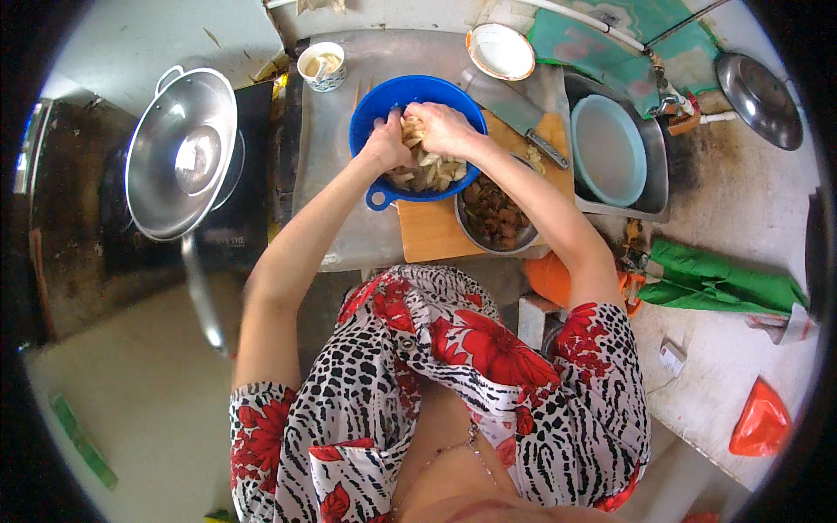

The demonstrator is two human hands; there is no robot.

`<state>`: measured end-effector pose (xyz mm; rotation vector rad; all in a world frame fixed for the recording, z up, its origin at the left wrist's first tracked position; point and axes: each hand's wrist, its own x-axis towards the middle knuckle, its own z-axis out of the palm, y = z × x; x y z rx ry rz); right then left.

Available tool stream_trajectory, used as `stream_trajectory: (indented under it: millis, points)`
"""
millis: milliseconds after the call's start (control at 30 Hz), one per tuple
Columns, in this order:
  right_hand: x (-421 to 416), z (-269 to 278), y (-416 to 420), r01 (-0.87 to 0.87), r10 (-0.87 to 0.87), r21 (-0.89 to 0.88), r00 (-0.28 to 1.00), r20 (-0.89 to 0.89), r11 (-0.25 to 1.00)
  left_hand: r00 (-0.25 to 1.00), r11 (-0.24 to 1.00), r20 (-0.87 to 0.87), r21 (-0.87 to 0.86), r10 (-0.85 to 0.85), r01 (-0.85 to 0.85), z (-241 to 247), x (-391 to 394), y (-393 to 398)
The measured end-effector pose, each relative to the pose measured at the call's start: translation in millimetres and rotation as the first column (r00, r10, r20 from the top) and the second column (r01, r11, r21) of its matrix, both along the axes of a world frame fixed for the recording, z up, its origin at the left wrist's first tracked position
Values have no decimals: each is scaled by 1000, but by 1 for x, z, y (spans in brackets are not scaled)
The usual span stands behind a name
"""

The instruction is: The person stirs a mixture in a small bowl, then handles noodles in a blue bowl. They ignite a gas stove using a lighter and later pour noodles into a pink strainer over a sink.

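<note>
Both of my hands are inside a blue plastic bowl (418, 84) with a looped handle. My left hand (390, 145) lies at the left among pale cut strips of food (435, 173), its fingers partly sunk in them. From the right, my right hand (441, 129) has its fingers bent round some strips near the bowl's middle. A metal pot of brown cooked-looking food pieces (495, 216) stands below right of the bowl, on a wooden cutting board (431, 235). A cleaver (516, 111) lies right of the bowl, its handle over the board, beside a little minced food (535, 158).
A metal wok (183, 150) stands on the black cooktop at left. A patterned cup (322, 65) and a white bowl (500, 51) sit at the counter's back. The sink (657, 163) at right holds a light blue basin (608, 150); a metal lid or pan (758, 101) is beyond it.
</note>
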<state>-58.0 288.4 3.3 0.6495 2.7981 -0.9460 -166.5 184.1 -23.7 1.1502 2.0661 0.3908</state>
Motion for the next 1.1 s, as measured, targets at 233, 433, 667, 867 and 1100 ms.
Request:
stream_trajectory:
  millis: [233,433,667,867,1100]
  points:
    - [17,34,-5,-269,256,106,959,121,957,986,993,-122,-42,-111,106,20,-10,-13]
    - [4,10,-24,-165,100,266,965,243,950,995,994,13,-38,100,-100,-3,2,-1]
    - [1,3,16,-17,2,-122,992,-124,992,620,919,698,-148,358,-364,29,0,2]
    - [14,21,17,-203,203,-19,976,73,979,653,920,648,-269,391,-284,71,-8,-1]
    - [8,-9,-20,28,-10,-148,992,126,989,311,748,743,-364,592,-555,2,1,8]
